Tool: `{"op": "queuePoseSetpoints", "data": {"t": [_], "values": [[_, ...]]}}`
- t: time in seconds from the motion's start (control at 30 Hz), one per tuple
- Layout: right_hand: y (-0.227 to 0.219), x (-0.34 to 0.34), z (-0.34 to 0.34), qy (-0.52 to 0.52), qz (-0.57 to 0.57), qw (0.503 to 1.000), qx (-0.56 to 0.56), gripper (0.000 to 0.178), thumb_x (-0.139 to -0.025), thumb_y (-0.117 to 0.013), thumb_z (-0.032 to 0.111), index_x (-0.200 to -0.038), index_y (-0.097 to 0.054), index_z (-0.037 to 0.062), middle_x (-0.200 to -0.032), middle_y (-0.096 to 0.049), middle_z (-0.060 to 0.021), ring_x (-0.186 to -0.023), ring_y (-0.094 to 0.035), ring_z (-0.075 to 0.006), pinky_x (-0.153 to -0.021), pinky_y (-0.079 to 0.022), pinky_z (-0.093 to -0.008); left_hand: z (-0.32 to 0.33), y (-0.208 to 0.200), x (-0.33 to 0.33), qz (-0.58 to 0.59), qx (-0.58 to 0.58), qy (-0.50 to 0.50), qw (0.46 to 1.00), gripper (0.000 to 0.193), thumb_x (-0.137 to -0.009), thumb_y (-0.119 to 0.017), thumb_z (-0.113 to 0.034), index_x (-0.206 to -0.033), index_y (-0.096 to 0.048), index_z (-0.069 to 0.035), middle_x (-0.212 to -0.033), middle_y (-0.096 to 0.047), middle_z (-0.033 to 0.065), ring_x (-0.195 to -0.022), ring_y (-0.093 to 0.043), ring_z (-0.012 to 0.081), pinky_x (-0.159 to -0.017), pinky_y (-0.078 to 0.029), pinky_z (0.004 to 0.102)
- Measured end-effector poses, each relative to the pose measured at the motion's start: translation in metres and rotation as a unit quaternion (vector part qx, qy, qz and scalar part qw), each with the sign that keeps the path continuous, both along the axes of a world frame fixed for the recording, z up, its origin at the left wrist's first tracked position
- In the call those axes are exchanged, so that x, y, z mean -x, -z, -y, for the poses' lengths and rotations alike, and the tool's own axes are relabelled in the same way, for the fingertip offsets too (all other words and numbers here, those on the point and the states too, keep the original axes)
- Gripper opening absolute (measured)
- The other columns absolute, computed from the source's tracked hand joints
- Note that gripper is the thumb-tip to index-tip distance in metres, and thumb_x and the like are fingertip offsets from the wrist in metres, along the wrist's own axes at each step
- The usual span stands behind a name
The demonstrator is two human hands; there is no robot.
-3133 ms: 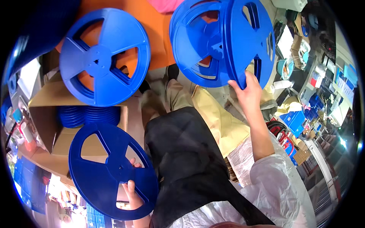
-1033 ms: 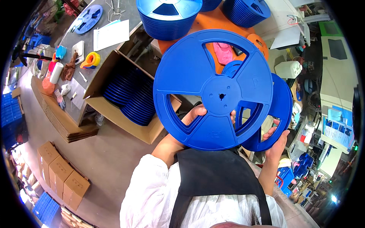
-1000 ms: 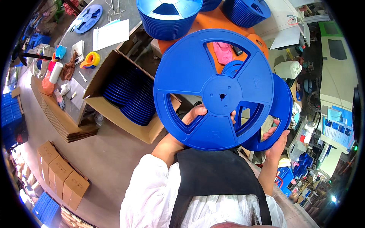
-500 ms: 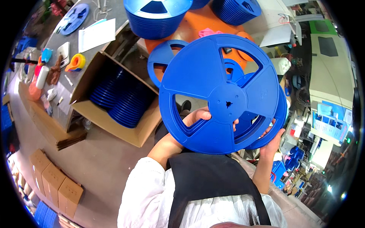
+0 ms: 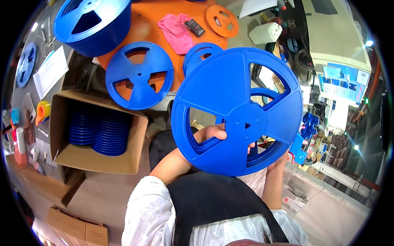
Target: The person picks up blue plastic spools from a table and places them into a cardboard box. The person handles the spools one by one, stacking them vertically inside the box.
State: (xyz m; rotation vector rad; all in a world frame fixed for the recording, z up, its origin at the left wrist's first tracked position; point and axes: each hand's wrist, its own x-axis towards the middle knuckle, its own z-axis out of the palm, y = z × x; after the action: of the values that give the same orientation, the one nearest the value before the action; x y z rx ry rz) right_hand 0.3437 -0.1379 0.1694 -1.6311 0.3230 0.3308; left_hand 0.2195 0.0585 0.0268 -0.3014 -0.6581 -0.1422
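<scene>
Box pt-full w/ reels; stack beyond it unboxed. Right of box, L hand grips reel set; R hand hidden, can't tell.

Sundries, by location

Orange worktop: one pink cloth, crumpled; one small black device, just beside it; one orange disc, slotted, near the device. Right of the disc: one white jug. Grey worktop, left: one white sheet; one yellow roll; one brown cloth; one white cylinder. Floor, lower left: three brown cartons, side by side; flat cardboard near the grey worktop
</scene>
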Motion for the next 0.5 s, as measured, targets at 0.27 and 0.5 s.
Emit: {"op": "queuePoseSetpoints", "data": {"t": [0.27, 0.5], "values": [[0.007, -0.011, 0.027, -0.001, -0.024, 0.999, -0.028, 0.048, -0.101, -0.04, 0.051, -0.117, -0.058, 0.0099, -0.089, -0.065, -0.0034, -0.074, -0.063, -0.0175, -0.067, -0.052, -0.0286, 0.029, 0.003, -0.028, -0.002, -0.011, 0.081, 0.997, 0.085, -0.079, -0.079, -0.032, -0.147, -0.035, -0.007, -0.134, -0.052, 0.0254, -0.121, -0.056, 0.0379, -0.1, -0.046, 0.0555], [0.013, -0.021, 0.033, 0.042, -0.019, 0.999, -0.025, 0.049, -0.101, -0.04, 0.052, -0.118, -0.058, 0.0097, -0.087, -0.064, -0.0031, -0.073, -0.063, -0.0169, -0.066, -0.052, -0.028, 0.042, -0.001, -0.055, 0.041, 0.031, 0.103, 0.993, 0.084, -0.081, -0.077, -0.03, -0.148, -0.033, -0.007, -0.136, -0.05, 0.0262, -0.122, -0.055, 0.0383, -0.099, -0.046, 0.0569]]}}
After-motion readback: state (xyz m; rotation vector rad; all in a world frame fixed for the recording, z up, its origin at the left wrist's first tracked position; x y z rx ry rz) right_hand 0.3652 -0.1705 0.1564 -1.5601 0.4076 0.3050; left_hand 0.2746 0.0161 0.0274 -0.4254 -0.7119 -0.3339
